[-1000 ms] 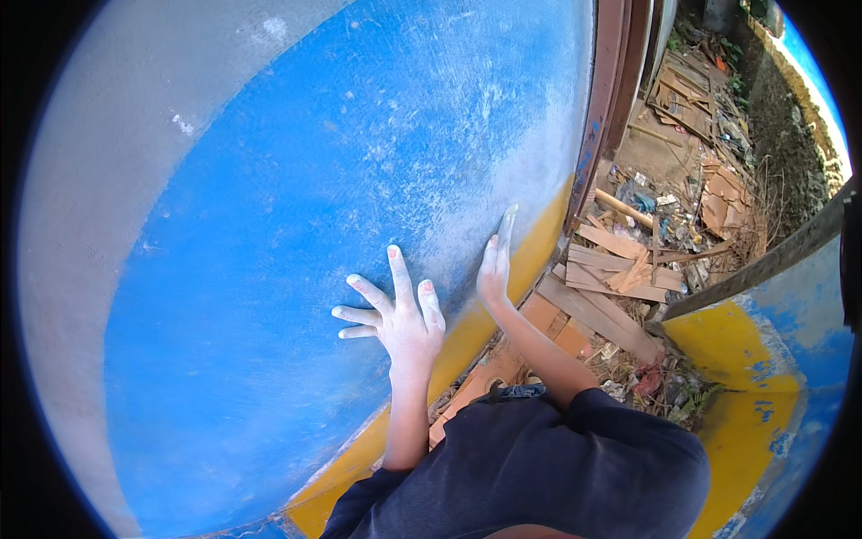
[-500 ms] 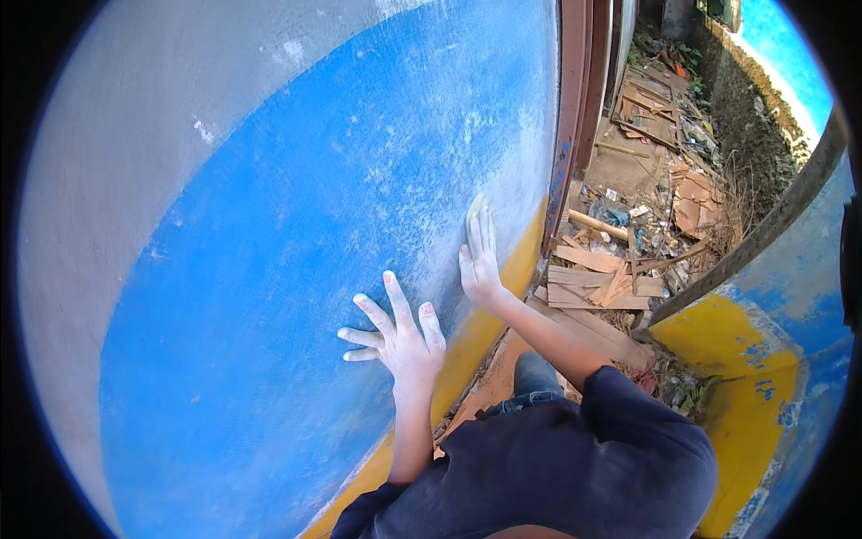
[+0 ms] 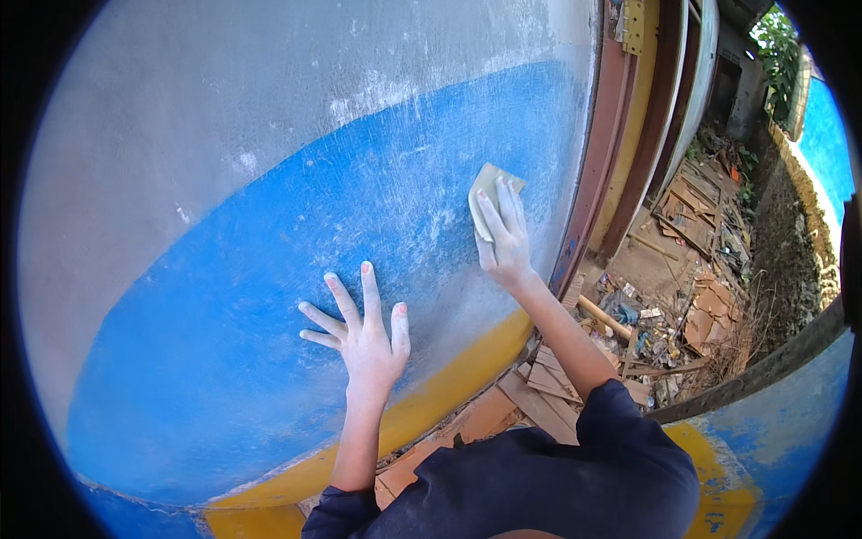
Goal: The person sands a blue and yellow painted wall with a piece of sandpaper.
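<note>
In front of me stands a painted wall (image 3: 224, 296), blue below a grey upper part, with whitish scuffs and dust. My left hand (image 3: 366, 346), powdery white, rests against the blue paint with fingers spread and nothing in it. Higher and to the right, my right hand (image 3: 509, 247) presses a folded pale sheet of sandpaper (image 3: 489, 184) to the wall. Its fingers lie over the sheet, so part of it is hidden. Pale dust coats both hands. Scratchy white marks surround the sandpaper.
A brown door frame (image 3: 603, 153) with a yellow hinge (image 3: 634, 27) borders the wall on the right. Beyond it, broken boards and litter (image 3: 709, 310) cover the ground beside a rough low wall (image 3: 781, 211). A yellow band (image 3: 467, 368) runs along the wall's base.
My right hand has moved up the wall, and the sandpaper under it now shows clearly. My left hand stays spread on the wall. The view has shifted, showing more of the grey part and door frame.
</note>
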Action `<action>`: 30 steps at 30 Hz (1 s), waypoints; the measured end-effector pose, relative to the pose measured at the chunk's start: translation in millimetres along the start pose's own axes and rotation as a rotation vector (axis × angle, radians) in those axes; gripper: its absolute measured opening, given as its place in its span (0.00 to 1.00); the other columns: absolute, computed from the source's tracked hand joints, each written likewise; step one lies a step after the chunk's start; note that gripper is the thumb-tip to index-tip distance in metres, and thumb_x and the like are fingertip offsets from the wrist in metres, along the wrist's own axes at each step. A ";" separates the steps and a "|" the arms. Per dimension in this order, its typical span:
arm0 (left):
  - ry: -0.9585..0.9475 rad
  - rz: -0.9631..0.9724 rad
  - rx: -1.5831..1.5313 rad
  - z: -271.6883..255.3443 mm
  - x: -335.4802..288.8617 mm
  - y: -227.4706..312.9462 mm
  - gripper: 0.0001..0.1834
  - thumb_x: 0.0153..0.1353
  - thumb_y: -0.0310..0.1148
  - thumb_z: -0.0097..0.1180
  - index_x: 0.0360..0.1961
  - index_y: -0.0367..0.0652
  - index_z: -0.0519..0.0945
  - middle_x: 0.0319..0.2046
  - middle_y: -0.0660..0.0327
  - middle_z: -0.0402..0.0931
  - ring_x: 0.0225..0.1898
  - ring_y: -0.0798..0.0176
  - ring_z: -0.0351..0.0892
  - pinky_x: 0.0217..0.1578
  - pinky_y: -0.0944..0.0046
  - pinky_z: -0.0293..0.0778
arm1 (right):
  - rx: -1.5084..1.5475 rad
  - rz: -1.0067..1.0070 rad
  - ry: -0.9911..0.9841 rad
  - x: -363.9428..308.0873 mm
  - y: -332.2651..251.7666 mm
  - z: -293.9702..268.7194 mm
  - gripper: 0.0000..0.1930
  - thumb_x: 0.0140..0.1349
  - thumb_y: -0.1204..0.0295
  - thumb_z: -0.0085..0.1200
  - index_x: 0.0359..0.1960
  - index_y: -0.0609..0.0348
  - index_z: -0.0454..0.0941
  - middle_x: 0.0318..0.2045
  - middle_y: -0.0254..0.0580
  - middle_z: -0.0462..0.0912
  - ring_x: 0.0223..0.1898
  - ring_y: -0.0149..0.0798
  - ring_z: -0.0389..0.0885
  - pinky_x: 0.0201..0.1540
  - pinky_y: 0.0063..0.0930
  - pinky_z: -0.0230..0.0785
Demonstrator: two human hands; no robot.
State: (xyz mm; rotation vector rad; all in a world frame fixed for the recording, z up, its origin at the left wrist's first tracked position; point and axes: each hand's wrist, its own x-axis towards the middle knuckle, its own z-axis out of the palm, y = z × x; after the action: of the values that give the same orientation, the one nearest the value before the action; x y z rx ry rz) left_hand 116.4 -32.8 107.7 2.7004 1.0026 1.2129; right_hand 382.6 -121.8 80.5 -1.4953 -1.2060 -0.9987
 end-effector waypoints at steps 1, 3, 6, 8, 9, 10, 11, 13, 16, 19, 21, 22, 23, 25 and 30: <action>0.023 0.090 0.096 -6.8 15.1 8.2 0.36 0.69 0.51 0.48 0.76 0.62 0.57 0.78 0.50 0.29 0.71 0.20 0.13 0.56 0.12 0.15 | 0.043 0.091 0.072 47.4 8.2 -14.2 0.26 0.68 0.64 0.45 0.69 0.50 0.70 0.71 0.64 0.60 0.71 0.68 0.58 0.72 0.55 0.50; 0.157 0.225 0.194 -29.0 50.5 30.4 0.32 0.68 0.49 0.51 0.73 0.67 0.64 0.78 0.61 0.44 0.77 0.37 0.21 0.62 0.18 0.16 | -0.014 -0.047 0.092 121.1 18.3 -25.5 0.26 0.68 0.63 0.45 0.69 0.45 0.69 0.71 0.60 0.60 0.71 0.63 0.59 0.73 0.53 0.50; 0.189 0.304 0.319 -62.2 108.1 54.5 0.31 0.68 0.43 0.50 0.73 0.62 0.64 0.78 0.62 0.44 0.78 0.42 0.27 0.66 0.23 0.19 | -0.042 -0.846 -0.414 156.8 7.3 -33.9 0.26 0.69 0.59 0.46 0.71 0.31 0.66 0.73 0.46 0.60 0.73 0.52 0.60 0.75 0.49 0.50; 0.258 0.333 0.376 -81.2 139.1 76.3 0.31 0.69 0.42 0.49 0.73 0.62 0.64 0.78 0.63 0.46 0.79 0.45 0.31 0.68 0.26 0.22 | 0.073 -0.986 -0.497 187.0 22.7 -44.8 0.28 0.68 0.57 0.47 0.71 0.26 0.64 0.73 0.45 0.61 0.74 0.52 0.57 0.74 0.44 0.51; 0.298 0.367 0.395 -85.6 152.3 88.0 0.31 0.69 0.41 0.47 0.73 0.62 0.63 0.77 0.63 0.47 0.79 0.47 0.34 0.70 0.28 0.25 | -0.056 -0.856 -0.311 213.6 37.8 -57.4 0.29 0.68 0.58 0.48 0.71 0.25 0.64 0.73 0.43 0.61 0.74 0.50 0.57 0.75 0.47 0.50; 0.319 0.356 0.398 -86.2 163.4 99.4 0.31 0.69 0.41 0.47 0.73 0.62 0.63 0.77 0.63 0.47 0.79 0.47 0.34 0.70 0.28 0.25 | -0.179 -0.723 -0.130 238.3 50.0 -65.0 0.29 0.67 0.58 0.49 0.71 0.24 0.63 0.73 0.40 0.61 0.74 0.47 0.58 0.76 0.49 0.48; 0.305 0.406 0.408 -87.5 174.2 111.3 0.31 0.69 0.41 0.46 0.74 0.62 0.62 0.77 0.63 0.48 0.78 0.47 0.36 0.71 0.29 0.28 | -0.178 -0.742 -0.115 261.0 58.2 -66.2 0.29 0.67 0.58 0.49 0.71 0.24 0.63 0.73 0.40 0.61 0.74 0.47 0.58 0.76 0.49 0.48; 0.306 0.482 0.472 -97.0 193.5 131.2 0.30 0.70 0.43 0.44 0.74 0.64 0.61 0.77 0.64 0.50 0.78 0.50 0.41 0.73 0.33 0.34 | 0.129 -0.237 0.242 295.6 62.7 -67.9 0.30 0.65 0.59 0.52 0.71 0.28 0.64 0.73 0.45 0.61 0.73 0.49 0.59 0.75 0.51 0.48; 0.359 0.562 0.572 -119.7 225.0 138.3 0.30 0.71 0.44 0.44 0.74 0.66 0.61 0.76 0.65 0.51 0.78 0.53 0.43 0.73 0.36 0.38 | -0.071 -0.564 0.115 296.9 38.6 -70.3 0.29 0.67 0.63 0.51 0.71 0.43 0.66 0.72 0.51 0.62 0.73 0.59 0.57 0.73 0.49 0.51; 0.423 0.592 0.680 -140.0 249.8 147.1 0.29 0.72 0.46 0.44 0.73 0.72 0.60 0.75 0.69 0.53 0.77 0.57 0.46 0.75 0.40 0.39 | -0.177 -0.892 -0.039 333.1 51.2 -98.1 0.29 0.68 0.63 0.49 0.71 0.49 0.64 0.71 0.52 0.63 0.71 0.57 0.60 0.72 0.52 0.53; 0.455 0.633 0.748 -155.4 266.7 150.6 0.27 0.73 0.47 0.43 0.72 0.76 0.61 0.75 0.72 0.54 0.77 0.58 0.47 0.76 0.43 0.38 | -0.165 -0.716 0.102 367.7 62.1 -101.8 0.30 0.67 0.61 0.50 0.71 0.50 0.65 0.71 0.52 0.64 0.71 0.55 0.61 0.72 0.50 0.54; 0.469 0.629 0.745 -163.0 276.3 151.9 0.27 0.73 0.47 0.43 0.72 0.76 0.61 0.75 0.72 0.54 0.77 0.58 0.47 0.76 0.43 0.38 | -0.145 -0.534 0.222 383.3 63.1 -104.0 0.31 0.66 0.59 0.51 0.71 0.52 0.65 0.70 0.51 0.65 0.71 0.52 0.63 0.72 0.48 0.55; 0.503 0.653 0.750 -170.7 287.0 153.3 0.27 0.72 0.46 0.43 0.72 0.75 0.61 0.75 0.71 0.54 0.77 0.58 0.47 0.76 0.43 0.38 | -0.165 -0.541 0.284 394.8 63.7 -104.2 0.32 0.65 0.59 0.52 0.70 0.53 0.66 0.69 0.51 0.67 0.71 0.49 0.64 0.71 0.46 0.57; 0.563 0.666 0.759 -191.9 304.1 150.1 0.29 0.70 0.46 0.46 0.73 0.71 0.62 0.75 0.69 0.54 0.77 0.56 0.47 0.76 0.44 0.40 | -0.232 -0.681 0.236 391.5 35.9 -101.4 0.31 0.66 0.59 0.51 0.69 0.55 0.66 0.68 0.51 0.68 0.70 0.49 0.65 0.71 0.45 0.58; 0.686 0.633 0.719 -195.8 317.5 150.4 0.29 0.70 0.52 0.43 0.72 0.72 0.62 0.75 0.69 0.55 0.76 0.59 0.48 0.75 0.46 0.43 | -0.264 -0.941 0.146 410.8 18.6 -110.1 0.28 0.68 0.61 0.48 0.68 0.60 0.67 0.66 0.53 0.71 0.68 0.48 0.68 0.69 0.42 0.60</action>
State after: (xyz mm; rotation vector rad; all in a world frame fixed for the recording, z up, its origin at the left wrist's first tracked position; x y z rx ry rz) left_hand 223.1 -20.3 495.3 3.3672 0.6969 2.4163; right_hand 472.7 -140.8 496.2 -0.9736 -1.7580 -1.9029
